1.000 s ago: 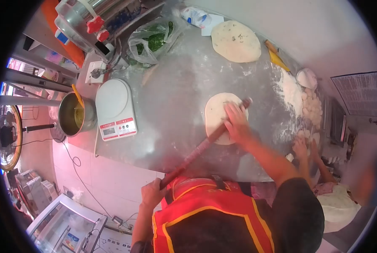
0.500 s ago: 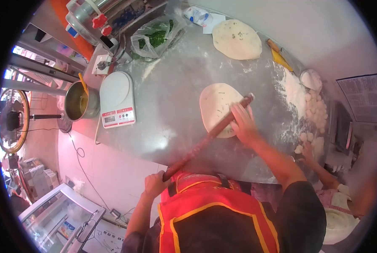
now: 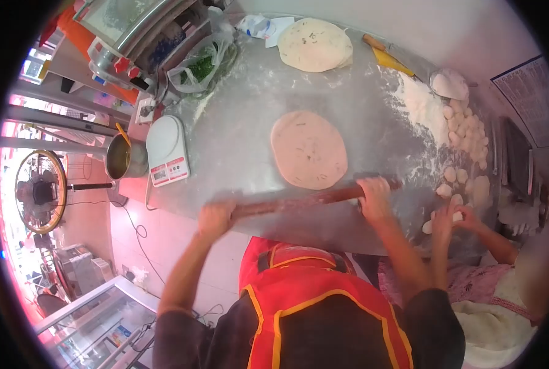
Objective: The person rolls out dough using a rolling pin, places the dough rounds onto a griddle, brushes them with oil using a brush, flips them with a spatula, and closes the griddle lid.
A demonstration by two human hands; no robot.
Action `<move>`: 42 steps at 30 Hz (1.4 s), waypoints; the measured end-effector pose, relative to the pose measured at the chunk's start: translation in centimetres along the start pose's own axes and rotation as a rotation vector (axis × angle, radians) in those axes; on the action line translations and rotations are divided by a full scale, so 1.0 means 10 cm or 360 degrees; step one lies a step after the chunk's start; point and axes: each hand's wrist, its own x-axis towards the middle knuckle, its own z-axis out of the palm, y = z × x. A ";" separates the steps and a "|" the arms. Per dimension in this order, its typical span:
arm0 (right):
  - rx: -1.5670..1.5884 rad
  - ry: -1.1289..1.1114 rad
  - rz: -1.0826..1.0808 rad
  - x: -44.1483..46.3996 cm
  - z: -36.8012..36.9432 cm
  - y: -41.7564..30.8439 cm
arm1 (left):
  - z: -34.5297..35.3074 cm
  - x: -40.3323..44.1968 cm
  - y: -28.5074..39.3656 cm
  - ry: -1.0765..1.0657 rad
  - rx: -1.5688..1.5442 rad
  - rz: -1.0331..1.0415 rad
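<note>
A dark wooden rolling pin (image 3: pixel 299 202) spans the space in front of me, nearly level across the view. My left hand (image 3: pixel 217 219) wraps around its left end, and my right hand (image 3: pixel 374 195) grips it close to the right end. Just beyond the pin, a flat round of dough (image 3: pixel 309 150) with green flecks lies on the grey metal worktop (image 3: pixel 237 141). At the worktop's back lies a second flat round of dough (image 3: pixel 315 45), with another edge showing under it.
White scale (image 3: pixel 166 150) and metal pot (image 3: pixel 126 157) stand left; a plastic bag of chopped greens (image 3: pixel 199 72) lies behind. Loose flour (image 3: pixel 419 107) and several dough pieces (image 3: pixel 466 132) cover the right side. A co-worker's hands (image 3: pixel 450 220) handle dough at the right edge.
The rolling pin has swung from diagonal over the dough to nearly level on its near side. My left hand moved up, my right hand down. The co-worker's second hand now shows.
</note>
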 end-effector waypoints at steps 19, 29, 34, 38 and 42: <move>-0.0503 0.0418 0.1309 0.28 0.26 0.09 | 0.03 3.79 0.69 0.0312 0.0131 0.1039; -0.0311 0.0352 0.1335 0.24 0.52 -0.71 | 0.02 3.25 0.21 0.0433 0.0031 0.1119; -0.0248 0.0211 0.1287 0.05 0.77 -1.33 | -0.12 2.73 -0.02 0.0123 -0.0044 0.0810; -0.0214 -0.0005 0.1184 -0.28 0.81 -2.02 | 0.09 1.78 -0.60 0.0150 -0.0139 0.0696; 0.0059 -0.0068 0.1180 -0.22 0.60 -1.55 | 0.13 2.17 -0.39 0.0314 -0.0316 0.0713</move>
